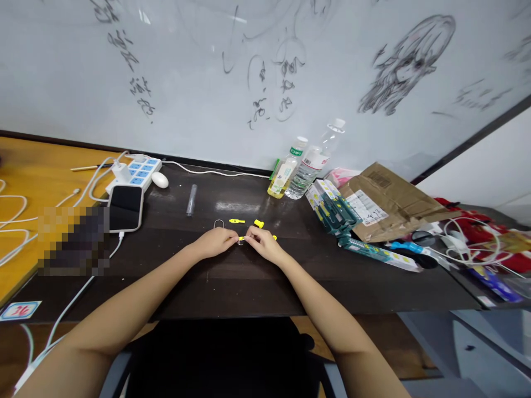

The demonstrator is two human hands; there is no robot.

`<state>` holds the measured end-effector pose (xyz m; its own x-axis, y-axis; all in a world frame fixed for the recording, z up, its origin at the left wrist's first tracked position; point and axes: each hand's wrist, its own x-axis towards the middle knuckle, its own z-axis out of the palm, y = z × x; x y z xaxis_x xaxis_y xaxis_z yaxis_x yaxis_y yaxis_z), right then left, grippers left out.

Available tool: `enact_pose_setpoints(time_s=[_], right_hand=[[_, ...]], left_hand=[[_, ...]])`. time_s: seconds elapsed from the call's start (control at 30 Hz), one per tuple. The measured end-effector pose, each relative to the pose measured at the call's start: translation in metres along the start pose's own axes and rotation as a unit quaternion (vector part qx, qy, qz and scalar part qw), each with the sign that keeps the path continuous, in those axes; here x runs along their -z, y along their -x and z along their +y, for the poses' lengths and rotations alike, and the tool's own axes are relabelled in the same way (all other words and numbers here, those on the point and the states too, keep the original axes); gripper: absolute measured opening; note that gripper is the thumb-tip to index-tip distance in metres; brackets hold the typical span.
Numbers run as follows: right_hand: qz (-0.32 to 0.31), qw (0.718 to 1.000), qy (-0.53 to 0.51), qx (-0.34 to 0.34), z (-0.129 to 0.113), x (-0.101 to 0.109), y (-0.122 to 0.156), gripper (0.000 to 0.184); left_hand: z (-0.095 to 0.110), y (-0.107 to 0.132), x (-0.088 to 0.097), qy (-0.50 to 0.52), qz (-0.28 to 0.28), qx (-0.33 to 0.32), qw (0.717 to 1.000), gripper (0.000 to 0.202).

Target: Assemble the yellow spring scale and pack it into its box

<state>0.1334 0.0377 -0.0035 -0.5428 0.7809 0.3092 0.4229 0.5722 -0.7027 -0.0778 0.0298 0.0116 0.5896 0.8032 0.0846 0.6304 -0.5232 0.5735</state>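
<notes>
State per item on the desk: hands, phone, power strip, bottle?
left hand: pinching small yellow part
right hand: pinching the same part
phone: face up, screen dark
power strip: white charger plugged in
clear bottle: capped, leaning back

Tiny yellow piece (241,238) pinched level, loose pieces (237,221) just behind.

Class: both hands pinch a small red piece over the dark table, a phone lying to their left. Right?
Wrong colour: the head view shows the piece between the left hand and right hand is yellow, not red. The rest holds.
</notes>
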Motion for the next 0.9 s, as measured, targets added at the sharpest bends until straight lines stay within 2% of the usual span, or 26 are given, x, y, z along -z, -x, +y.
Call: enact_pose_setpoints(time_s=[0.13, 0.33, 0.53, 0.9], right_hand=[[-0.02, 1.0, -0.007, -0.005, 0.002, 0.002, 0.001, 0.022], [-0.03, 0.999, 0.006, 0.007, 0.005, -0.001, 0.001, 0.021], [-0.019, 0.999, 0.021, 0.019, 0.006, -0.006, 0.001, 0.021], [0.001, 1.0, 0.004, -0.002, 0.003, -0.009, 0.001, 0.024]], left_hand=[[-0.003, 0.0, -0.002, 0.073, 0.007, -0.015, 0.997, 0.031], [-0.003, -0.001, 0.0, 0.158, -0.071, 0.045, 0.984, 0.03], [-0.001, -0.003, -0.001, 0.123, -0.053, 0.036, 0.99, 0.03], [0.001, 0.0, -0.005, 0.052, -0.012, 0.022, 0.998, 0.032]])
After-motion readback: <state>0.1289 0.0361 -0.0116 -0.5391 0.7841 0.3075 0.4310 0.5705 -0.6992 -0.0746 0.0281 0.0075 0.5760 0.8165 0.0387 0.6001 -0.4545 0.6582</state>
